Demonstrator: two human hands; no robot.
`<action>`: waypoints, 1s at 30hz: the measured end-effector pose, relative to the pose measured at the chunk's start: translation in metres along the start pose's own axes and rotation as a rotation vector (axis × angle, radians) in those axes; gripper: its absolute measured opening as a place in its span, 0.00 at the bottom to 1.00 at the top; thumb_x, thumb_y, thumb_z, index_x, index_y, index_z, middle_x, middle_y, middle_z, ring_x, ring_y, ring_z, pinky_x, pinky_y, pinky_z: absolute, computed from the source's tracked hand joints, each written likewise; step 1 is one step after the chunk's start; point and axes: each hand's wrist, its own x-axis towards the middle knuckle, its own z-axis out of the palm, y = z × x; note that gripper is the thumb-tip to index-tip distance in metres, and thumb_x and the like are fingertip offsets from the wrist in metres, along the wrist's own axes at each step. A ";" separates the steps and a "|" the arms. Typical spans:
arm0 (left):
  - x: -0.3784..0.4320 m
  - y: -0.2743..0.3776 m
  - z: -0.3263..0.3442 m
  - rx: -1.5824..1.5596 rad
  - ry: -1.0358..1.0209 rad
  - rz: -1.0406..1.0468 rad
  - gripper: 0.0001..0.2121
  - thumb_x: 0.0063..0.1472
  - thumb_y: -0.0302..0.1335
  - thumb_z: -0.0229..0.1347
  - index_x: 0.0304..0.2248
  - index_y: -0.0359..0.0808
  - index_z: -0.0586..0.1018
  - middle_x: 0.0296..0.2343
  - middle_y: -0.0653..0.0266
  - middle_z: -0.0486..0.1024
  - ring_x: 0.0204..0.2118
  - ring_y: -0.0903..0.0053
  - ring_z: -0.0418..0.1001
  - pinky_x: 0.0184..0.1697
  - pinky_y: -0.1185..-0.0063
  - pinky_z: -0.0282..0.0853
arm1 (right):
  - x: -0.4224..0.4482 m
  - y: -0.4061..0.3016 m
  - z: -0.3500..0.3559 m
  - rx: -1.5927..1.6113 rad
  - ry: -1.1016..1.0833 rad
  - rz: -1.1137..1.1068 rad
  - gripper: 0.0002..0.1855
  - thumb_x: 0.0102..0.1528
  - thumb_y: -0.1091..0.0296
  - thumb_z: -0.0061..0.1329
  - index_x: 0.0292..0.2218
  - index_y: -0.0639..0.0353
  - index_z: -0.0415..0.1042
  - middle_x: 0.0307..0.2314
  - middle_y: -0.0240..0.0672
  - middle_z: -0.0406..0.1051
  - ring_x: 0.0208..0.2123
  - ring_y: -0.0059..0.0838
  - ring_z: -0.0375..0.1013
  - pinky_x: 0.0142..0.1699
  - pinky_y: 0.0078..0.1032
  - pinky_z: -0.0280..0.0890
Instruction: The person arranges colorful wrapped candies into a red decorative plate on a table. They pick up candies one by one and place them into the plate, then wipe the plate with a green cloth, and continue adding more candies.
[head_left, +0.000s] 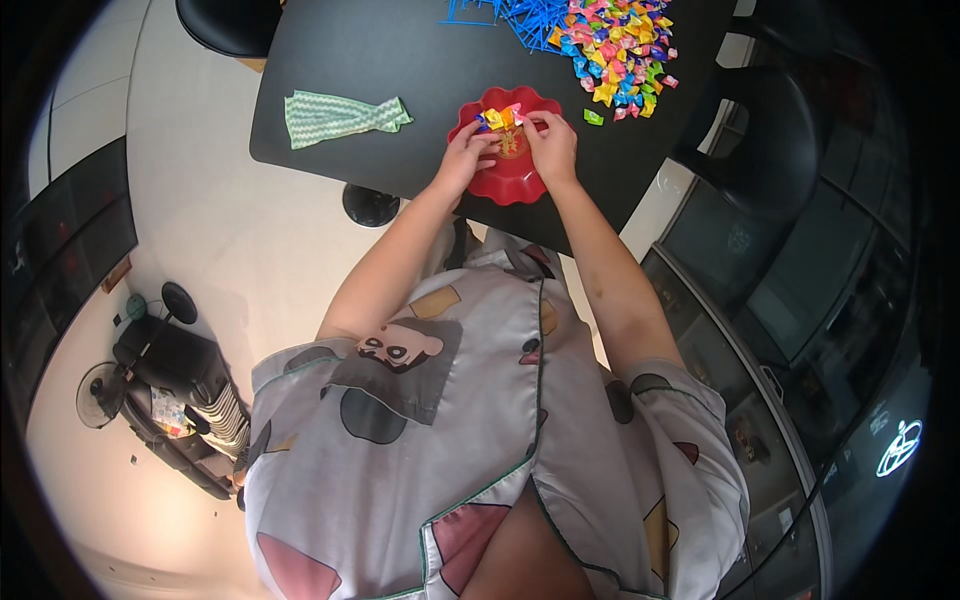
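Observation:
A red scalloped plastic dish (513, 190) with a gold design lies before me on the dark table. Along its far inner side sits a short row of wrapped candies (498, 118), yellow and orange with a blue one at the left end. My right hand (555, 148) pinches a pink wrapped candy (518, 115) between thumb and fingers at the row's right end. Over the dish's left side, my left hand (469, 159) has its fingers spread, the fingertips close to the blue candy (481, 121). Whether they touch it is hard to tell.
Many wrapped candies (621, 52) are heaped at the table's far right, beside blue plastic sticks (532, 21). One green candy (593, 117) lies apart, right of the dish. A green-and-white cloth (341, 120) is on the left. Black chairs (765, 142) flank the table (337, 60).

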 end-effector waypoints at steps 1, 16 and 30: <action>-0.001 0.000 0.000 -0.001 0.000 -0.003 0.26 0.65 0.29 0.42 0.60 0.31 0.51 0.45 0.61 0.73 0.46 0.77 0.72 0.48 0.79 0.68 | -0.001 -0.002 -0.003 0.012 -0.001 0.007 0.08 0.53 0.68 0.53 0.34 0.62 0.75 0.29 0.40 0.74 0.22 0.33 0.74 0.32 0.27 0.68; 0.003 -0.032 0.006 0.106 0.053 0.086 0.19 0.65 0.25 0.42 0.55 0.35 0.60 0.43 0.63 0.73 0.43 0.76 0.73 0.44 0.79 0.70 | 0.029 0.076 -0.109 -0.190 0.092 0.007 0.12 0.52 0.68 0.54 0.40 0.55 0.76 0.29 0.32 0.71 0.25 0.25 0.72 0.32 0.25 0.66; 0.012 -0.035 0.014 0.166 0.177 0.195 0.18 0.64 0.23 0.44 0.53 0.35 0.62 0.39 0.65 0.71 0.36 0.80 0.73 0.36 0.81 0.70 | 0.039 0.065 -0.087 -0.223 0.057 -0.027 0.09 0.48 0.66 0.58 0.32 0.56 0.77 0.27 0.34 0.69 0.29 0.35 0.71 0.34 0.31 0.65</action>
